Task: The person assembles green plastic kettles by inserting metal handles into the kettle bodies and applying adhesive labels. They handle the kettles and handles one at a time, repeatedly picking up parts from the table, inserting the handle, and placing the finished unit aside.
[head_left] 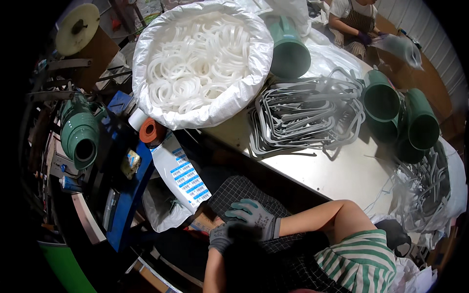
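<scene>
Left hand point(221, 238), grey glove, is sitting low in the middle, partly hidden by a dark shape; can't tell whether it's gripping anything. Right hand point(255, 218), grey glove with teal fingers, is lying just beside it on the checked apron point(251, 192), fingers extended, grip wide. Label sheet point(181, 168), white with rows of blue-and-white labels, is slanting just beyond the hands, to the left, its lower part overlapping a clear plastic bag point(157, 210). Orange-brown roll point(150, 131) is sitting near the sheet's upper end, white roll point(138, 119) beside it. To the right, the pale tabletop point(312, 172) is carrying a pile of bent grey frames point(288, 115). White sack point(146, 83) is standing further up, holding loads of translucent rings point(195, 63). Green tube point(288, 49) is leaning beside the sack; more green tubes point(381, 102) are clustering at the table's right. Far upper right, a co-worker point(352, 19) in dark gloves is handling clear plastic point(398, 47).
</scene>
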Demonstrator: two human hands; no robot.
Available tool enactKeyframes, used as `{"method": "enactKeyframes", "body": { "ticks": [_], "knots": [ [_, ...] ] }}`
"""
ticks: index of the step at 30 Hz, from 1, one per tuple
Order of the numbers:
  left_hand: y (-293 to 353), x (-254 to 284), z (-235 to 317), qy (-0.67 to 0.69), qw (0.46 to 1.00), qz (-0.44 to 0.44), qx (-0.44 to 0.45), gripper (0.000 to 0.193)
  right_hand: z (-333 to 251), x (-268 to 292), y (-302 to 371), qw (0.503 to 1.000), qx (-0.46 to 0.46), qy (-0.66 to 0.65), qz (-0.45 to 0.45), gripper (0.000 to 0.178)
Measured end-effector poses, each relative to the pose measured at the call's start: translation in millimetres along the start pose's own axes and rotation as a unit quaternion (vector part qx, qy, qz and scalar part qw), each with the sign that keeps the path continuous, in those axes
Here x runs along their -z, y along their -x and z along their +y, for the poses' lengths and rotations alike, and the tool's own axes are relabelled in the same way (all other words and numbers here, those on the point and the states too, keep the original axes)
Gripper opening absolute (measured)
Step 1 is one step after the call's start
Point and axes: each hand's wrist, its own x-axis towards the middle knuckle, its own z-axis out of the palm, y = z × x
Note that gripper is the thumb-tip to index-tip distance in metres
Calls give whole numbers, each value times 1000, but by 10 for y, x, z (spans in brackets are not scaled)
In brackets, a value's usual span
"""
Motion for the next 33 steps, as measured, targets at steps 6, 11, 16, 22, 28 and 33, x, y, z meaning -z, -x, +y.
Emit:
{"method": "enactKeyframes", "body": {
  "ticks": [6,11,16,22,28,33],
  "knots": [
    [58,121,143,-5,1000,-11,-17,34,65,-150,56,999,-17,-31,-10,49],
    [115,194,256,-18,1000,-15,-10,33,56,-178,73,1000,-4,-14,4,47],
    [31,-9,59,-61,998,-7,2,41,58,-154,64,1000,0,-18,16,50],
    [-45,-257,-223,-55,996,10,68,44,52,261,-181,984,-64,-160,47,38],
    [-49,-137,5,-77,993,20,92,29,185,1579,-413,699,-200,-671,147,44],
    [-31,-196,-38,-73,994,41,74,28,-6,2323,-421,592,-13,-733,334,85]
  ]
}}
